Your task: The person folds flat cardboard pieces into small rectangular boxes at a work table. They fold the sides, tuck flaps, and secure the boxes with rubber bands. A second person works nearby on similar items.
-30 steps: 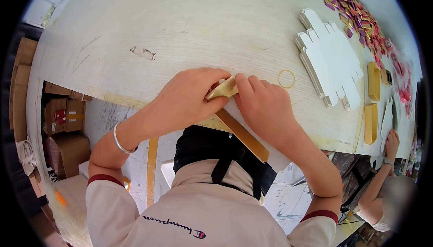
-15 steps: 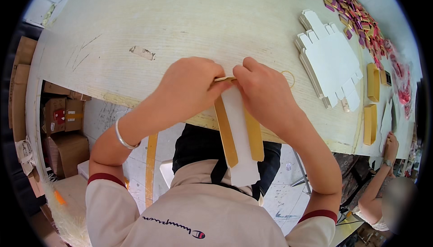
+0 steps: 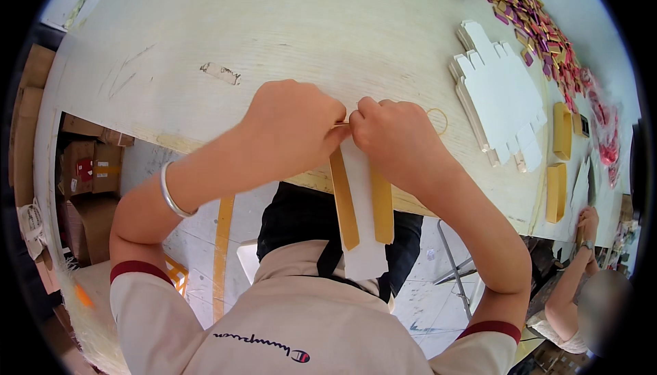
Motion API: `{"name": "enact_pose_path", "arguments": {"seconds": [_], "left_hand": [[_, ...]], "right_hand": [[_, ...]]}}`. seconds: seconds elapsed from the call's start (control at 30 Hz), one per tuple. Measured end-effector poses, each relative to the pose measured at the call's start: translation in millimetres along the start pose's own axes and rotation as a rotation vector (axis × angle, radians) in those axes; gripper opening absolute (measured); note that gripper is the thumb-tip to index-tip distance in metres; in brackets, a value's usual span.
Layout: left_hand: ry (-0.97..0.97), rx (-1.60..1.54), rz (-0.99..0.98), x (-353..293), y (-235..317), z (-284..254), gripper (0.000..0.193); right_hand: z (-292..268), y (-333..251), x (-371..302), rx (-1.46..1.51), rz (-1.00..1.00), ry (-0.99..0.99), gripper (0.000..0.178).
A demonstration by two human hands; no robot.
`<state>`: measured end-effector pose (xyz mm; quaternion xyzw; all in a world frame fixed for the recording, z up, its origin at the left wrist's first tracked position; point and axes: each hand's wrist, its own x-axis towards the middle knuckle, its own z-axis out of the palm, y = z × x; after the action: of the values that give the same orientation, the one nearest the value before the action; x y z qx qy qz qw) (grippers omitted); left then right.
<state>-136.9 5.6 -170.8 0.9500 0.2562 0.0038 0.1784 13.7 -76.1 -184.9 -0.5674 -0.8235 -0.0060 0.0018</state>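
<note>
Between my two hands is a long cardboard box blank point(image 3: 363, 204), white inside with gold side flaps folded up. Its far end lies at the table's front edge and its near end hangs over my lap. My left hand point(image 3: 298, 122) is closed, pinching the blank's folded far end. Close beside it, my right hand point(image 3: 393, 132) is also closed on that end, fingers curled over the fold. The fingertips and the exact fold are partly hidden. A rubber band point(image 3: 436, 121) lies on the table just right of my right hand.
A stack of flat white box blanks point(image 3: 499, 94) lies to the right. Beyond it stand gold folded boxes point(image 3: 556, 192) and a heap of small purple and gold pieces point(image 3: 527, 19). Another person's hand point(image 3: 587, 224) works at the far right. Cartons point(image 3: 89, 170) sit under the table at left.
My hands have drawn closer together at the blank's far end, and my elbows have spread outward. The other person's hand has shifted slightly.
</note>
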Motion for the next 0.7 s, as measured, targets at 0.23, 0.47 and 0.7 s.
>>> {"name": "enact_pose_path", "arguments": {"seconds": [0.23,0.47,0.7], "left_hand": [[-0.351,-1.019,-0.263,-3.9,-27.0,-2.9,0.028],[-0.281,-1.135,-0.211,-3.3,-33.1,16.7,0.018],[-0.272,-1.061,-0.149,0.7,-28.8,15.7,0.014]], "right_hand": [[3.8,13.8,0.3,0.161,-0.030,0.032,0.006],[3.1,9.0,0.3,0.278,0.033,-0.001,0.012],[7.2,6.8,-2.8,0.259,0.044,0.043,0.010]]}}
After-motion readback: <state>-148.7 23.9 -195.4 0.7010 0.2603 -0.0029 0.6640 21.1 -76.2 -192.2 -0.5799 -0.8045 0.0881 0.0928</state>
